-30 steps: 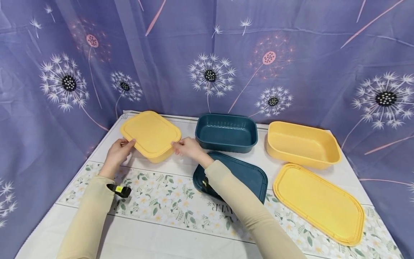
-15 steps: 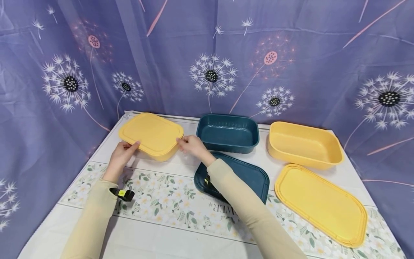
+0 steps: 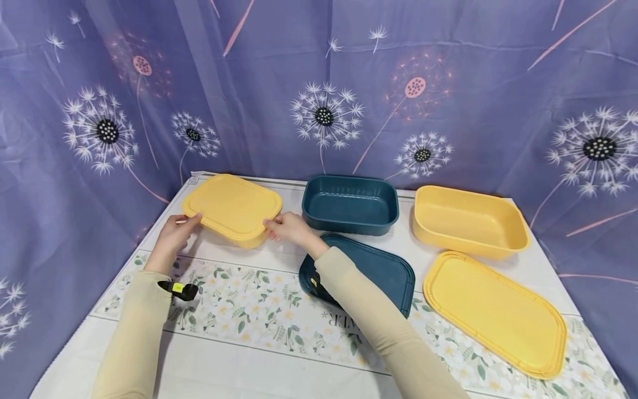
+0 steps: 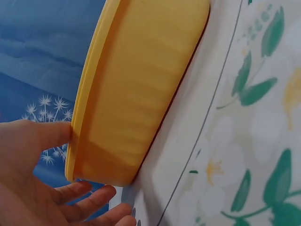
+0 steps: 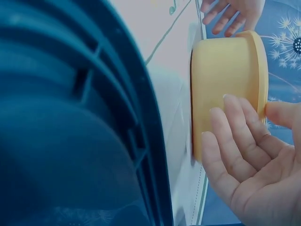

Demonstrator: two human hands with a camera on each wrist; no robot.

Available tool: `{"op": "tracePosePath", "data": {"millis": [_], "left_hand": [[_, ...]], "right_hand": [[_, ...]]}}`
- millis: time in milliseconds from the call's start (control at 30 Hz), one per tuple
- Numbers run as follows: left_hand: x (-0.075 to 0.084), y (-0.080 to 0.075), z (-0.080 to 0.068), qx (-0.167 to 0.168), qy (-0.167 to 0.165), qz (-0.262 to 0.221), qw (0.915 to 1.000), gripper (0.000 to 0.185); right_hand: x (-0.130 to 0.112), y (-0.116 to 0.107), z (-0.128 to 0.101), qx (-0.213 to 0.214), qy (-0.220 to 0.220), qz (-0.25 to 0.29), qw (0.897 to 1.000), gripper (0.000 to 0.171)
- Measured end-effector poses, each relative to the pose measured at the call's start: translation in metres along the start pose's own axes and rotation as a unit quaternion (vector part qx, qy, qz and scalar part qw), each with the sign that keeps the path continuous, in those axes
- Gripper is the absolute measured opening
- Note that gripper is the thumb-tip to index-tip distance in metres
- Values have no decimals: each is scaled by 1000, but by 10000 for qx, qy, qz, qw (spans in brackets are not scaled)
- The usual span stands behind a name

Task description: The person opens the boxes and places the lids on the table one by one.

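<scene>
A small yellow container with its lid on (image 3: pixel 231 208) sits at the table's back left. My left hand (image 3: pixel 185 223) grips its left corner. In the left wrist view that hand (image 4: pixel 56 165) has its thumb on the lid's rim and its fingers below the container (image 4: pixel 141 94). My right hand (image 3: pixel 271 227) holds the right side. The right wrist view shows the thumb of that hand (image 5: pixel 249 141) on the lid and its fingers flat against the yellow wall (image 5: pixel 221 80).
A dark blue open container (image 3: pixel 349 204) stands just right of the hands, with its blue lid (image 3: pixel 384 271) under my right forearm. A large yellow container (image 3: pixel 466 221) and its lid (image 3: pixel 493 310) lie at the right. A curtain hangs behind the floral tablecloth (image 3: pixel 249 310).
The small yellow container has turned a little and settled flatter. My left hand slid from its near edge to the left corner. My right hand stayed on the right side.
</scene>
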State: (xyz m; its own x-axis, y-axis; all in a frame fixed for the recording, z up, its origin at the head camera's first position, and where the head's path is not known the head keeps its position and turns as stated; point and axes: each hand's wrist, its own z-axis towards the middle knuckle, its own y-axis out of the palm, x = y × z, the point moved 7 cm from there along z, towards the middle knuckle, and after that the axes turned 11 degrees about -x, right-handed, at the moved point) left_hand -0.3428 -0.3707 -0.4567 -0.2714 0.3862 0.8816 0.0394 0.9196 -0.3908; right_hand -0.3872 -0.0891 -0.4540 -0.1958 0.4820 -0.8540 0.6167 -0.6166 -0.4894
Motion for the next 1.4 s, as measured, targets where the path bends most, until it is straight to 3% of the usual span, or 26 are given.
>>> {"op": "tracePosePath", "data": {"millis": [433,667,1033,1400], "left_hand": [[-4,6,-4,166,-195,-245,9994,95],[0,13,-9,23,-254,-185,9995,99],[-1,1,-2,246,-93,-139,9996,95],[1,9,-2,408,41,-270,9988,102]], "right_hand": [[2,-12,2,305,99,-203,9993,46],[3,-18,3,558,178,-263,9979,46],[2,-1,4,-70,150,5,9999,48],[6,-13,9,330,191,-175,9991,50]]}}
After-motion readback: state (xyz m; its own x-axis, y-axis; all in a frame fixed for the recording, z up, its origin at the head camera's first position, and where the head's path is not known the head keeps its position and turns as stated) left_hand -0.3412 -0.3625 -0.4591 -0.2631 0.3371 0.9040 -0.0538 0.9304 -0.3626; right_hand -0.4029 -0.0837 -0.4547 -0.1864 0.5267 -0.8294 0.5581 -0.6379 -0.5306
